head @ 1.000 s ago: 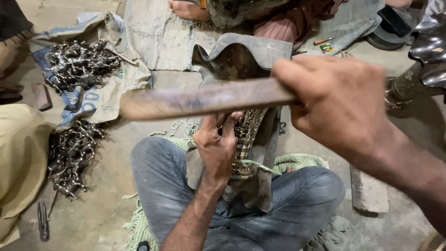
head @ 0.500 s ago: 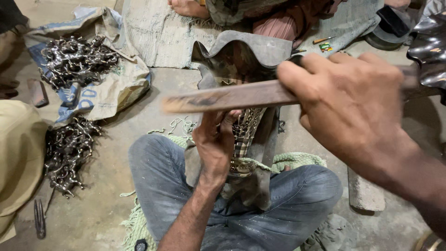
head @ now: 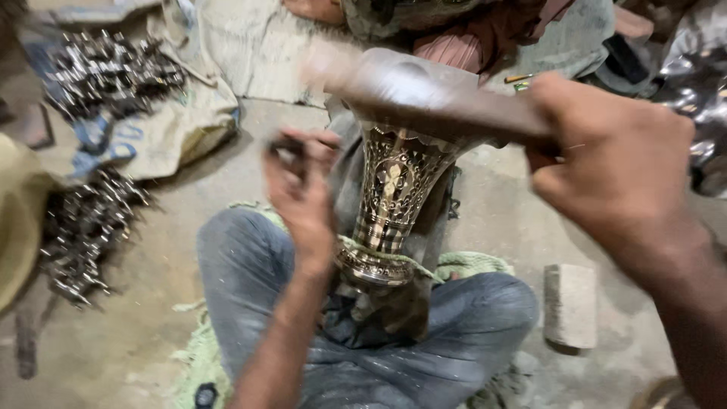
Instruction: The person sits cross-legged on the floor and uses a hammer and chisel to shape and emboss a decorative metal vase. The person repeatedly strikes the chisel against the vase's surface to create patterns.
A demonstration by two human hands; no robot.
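We sit cross-legged on the floor with an engraved metal vase (head: 394, 204) standing upright between our knees, its base resting on a rag in our lap. Our right hand (head: 606, 167) is closed tight around the handle of a wooden mallet (head: 424, 98), which stretches leftward across the vase's flared mouth and is blurred by motion. Our left hand (head: 299, 189) hovers just left of the vase's upper body, fingers curled around something small and dark; it is too blurred to tell what it is, or how firmly it is held. To do this well, we judge the vase should be kept steady between the legs, blows kept light and square on the rim, and the left fingers kept out of the mallet's path. Further left of the left hand lie heaps of small metal parts (head: 113, 68) on a sack (head: 182, 129); below the right hand sits a stone block (head: 570, 307).
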